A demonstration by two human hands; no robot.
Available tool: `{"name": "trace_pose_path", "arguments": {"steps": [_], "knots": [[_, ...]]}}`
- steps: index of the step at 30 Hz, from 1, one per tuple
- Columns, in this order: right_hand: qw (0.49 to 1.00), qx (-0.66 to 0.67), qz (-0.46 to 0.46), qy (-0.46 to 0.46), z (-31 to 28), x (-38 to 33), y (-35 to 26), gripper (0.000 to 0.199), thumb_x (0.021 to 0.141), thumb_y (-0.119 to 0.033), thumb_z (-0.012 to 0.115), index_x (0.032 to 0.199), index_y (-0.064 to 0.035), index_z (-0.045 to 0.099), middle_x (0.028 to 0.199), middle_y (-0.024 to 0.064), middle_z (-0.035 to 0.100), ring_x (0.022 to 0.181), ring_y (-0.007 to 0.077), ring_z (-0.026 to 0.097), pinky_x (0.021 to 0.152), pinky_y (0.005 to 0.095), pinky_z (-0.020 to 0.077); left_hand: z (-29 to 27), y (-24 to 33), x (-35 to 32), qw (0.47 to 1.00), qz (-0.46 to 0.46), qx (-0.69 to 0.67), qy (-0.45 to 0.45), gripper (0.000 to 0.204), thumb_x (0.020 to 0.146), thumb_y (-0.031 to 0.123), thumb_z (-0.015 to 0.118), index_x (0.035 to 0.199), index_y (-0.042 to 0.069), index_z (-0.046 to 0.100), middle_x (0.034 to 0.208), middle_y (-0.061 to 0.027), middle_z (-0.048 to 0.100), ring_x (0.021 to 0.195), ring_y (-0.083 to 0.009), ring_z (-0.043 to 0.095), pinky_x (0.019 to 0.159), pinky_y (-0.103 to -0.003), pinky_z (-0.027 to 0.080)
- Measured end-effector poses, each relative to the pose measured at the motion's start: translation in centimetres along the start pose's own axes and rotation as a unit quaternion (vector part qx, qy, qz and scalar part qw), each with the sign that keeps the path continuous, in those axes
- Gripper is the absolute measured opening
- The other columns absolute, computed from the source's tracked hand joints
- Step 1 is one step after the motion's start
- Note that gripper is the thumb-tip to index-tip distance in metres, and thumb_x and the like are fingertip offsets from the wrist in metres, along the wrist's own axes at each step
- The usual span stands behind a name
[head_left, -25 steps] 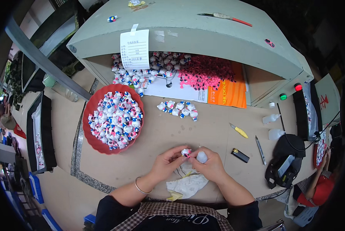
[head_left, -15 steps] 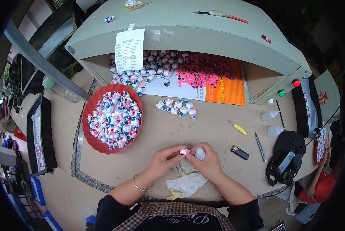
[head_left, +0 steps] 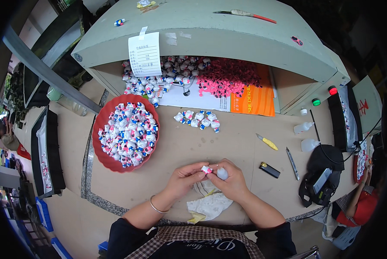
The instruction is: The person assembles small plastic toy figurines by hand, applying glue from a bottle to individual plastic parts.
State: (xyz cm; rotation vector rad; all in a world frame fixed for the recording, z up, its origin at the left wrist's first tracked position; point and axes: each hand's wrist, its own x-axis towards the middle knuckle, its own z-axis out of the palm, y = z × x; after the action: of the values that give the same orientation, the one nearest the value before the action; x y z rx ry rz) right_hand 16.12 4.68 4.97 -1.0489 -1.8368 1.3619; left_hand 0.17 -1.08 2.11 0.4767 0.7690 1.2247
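Note:
Between the fingertips of my left hand point(head_left: 182, 178) is a small white cat-like figurine point(head_left: 207, 169) with pink parts. My right hand point(head_left: 231, 181) is curled round a small translucent squeeze bottle point(head_left: 222, 173), and its fingertips come up against the figurine too. Under my hands lies a crumpled white and yellow cloth point(head_left: 208, 206). To the left, a red scalloped bowl point(head_left: 96, 149) is heaped with similar white, blue and pink figurines point(head_left: 128, 134). A short cluster of figurines point(head_left: 198, 120) lies on the table beyond my hands.
A shelf unit point(head_left: 202, 41) holds more figurines and a pile of pink pieces point(head_left: 228, 82). On the right lie a yellow-handled knife point(head_left: 268, 141), a black lighter point(head_left: 269, 169), a metal cutter point(head_left: 292, 163), two bottles point(head_left: 303, 127) and a black bag point(head_left: 321, 177). Another person point(head_left: 362, 207) sits far right.
The bottle in my right hand has tilted and shifted slightly left. My left hand still pinches the figurine, which has turned a little. The whole view has shifted slightly.

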Motion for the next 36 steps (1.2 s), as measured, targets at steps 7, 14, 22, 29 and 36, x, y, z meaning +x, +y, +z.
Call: {"name": "trace_pose_path", "arguments": {"steps": [7, 14, 22, 29, 36], "knots": [[1.0, -0.009, -0.018, 0.011, 0.5, 0.0, 0.8, 0.017, 0.073, -0.008, 0.064, 0.086, -0.0027, 0.056, 0.078, 0.0079, 0.055, 0.068, 0.0186, 0.057, 0.061, 0.0285, 0.0446, -0.1, -0.3, -0.1, 0.998, 0.024, 0.055, 0.018, 0.031, 0.085, 0.003, 0.049, 0.115, 0.001, 0.049, 0.109, -0.0123, 0.055, 0.099, -0.0181, 0.053, 0.088, -0.032, 0.044], [0.977, 0.185, 0.096, 0.046, -0.8, -0.6, 1.6, 0.033, 0.08, -0.002, 0.054, 0.111, -0.0033, 0.041, 0.092, 0.0054, 0.051, 0.078, 0.0129, 0.055, 0.067, 0.0254, 0.0472, -0.2, 6.4, -0.5, 0.935, 0.235, -0.237, 0.119, 0.038, 0.087, 0.009, 0.046, 0.124, 0.005, 0.037, 0.122, -0.0125, 0.044, 0.101, -0.0181, 0.051, 0.084, -0.029, 0.044], [0.964, 0.241, 0.095, 0.06, -0.9, 0.2, 1.1, 0.04, 0.086, -0.004, 0.044, 0.122, -0.0032, 0.029, 0.103, 0.0084, 0.048, 0.089, 0.0158, 0.054, 0.072, 0.028, 0.0483, -1.7, 5.1, 5.6, 0.734, 0.297, 0.576, 0.202, 0.042, 0.081, 0.007, 0.053, 0.12, 0.002, 0.039, 0.121, -0.0176, 0.043, 0.111, -0.0269, 0.042, 0.09, -0.036, 0.037], [0.957, 0.247, 0.127, 0.087, -1.2, 0.2, 1.8, 0.04, 0.086, -0.006, 0.045, 0.122, 0.0004, 0.029, 0.101, 0.0091, 0.05, 0.089, 0.0158, 0.055, 0.068, 0.0263, 0.0501, -3.4, 5.3, 8.8, 0.569, 0.31, 0.723, 0.24, 0.027, 0.077, 0.003, 0.054, 0.104, 0.0, 0.049, 0.108, -0.0157, 0.049, 0.095, -0.0316, 0.048, 0.081, -0.037, 0.04], [0.978, 0.164, 0.057, 0.116, -1.9, 0.0, 2.3, 0.036, 0.085, -0.006, 0.049, 0.117, 0.0001, 0.036, 0.1, 0.0102, 0.052, 0.087, 0.0148, 0.056, 0.062, 0.0243, 0.051, -1.4, 4.2, 3.5, 0.874, 0.189, 0.432, 0.118, 0.031, 0.081, 0.008, 0.056, 0.11, 0.001, 0.049, 0.104, -0.01, 0.056, 0.077, -0.0178, 0.059, 0.066, -0.025, 0.047]]}}
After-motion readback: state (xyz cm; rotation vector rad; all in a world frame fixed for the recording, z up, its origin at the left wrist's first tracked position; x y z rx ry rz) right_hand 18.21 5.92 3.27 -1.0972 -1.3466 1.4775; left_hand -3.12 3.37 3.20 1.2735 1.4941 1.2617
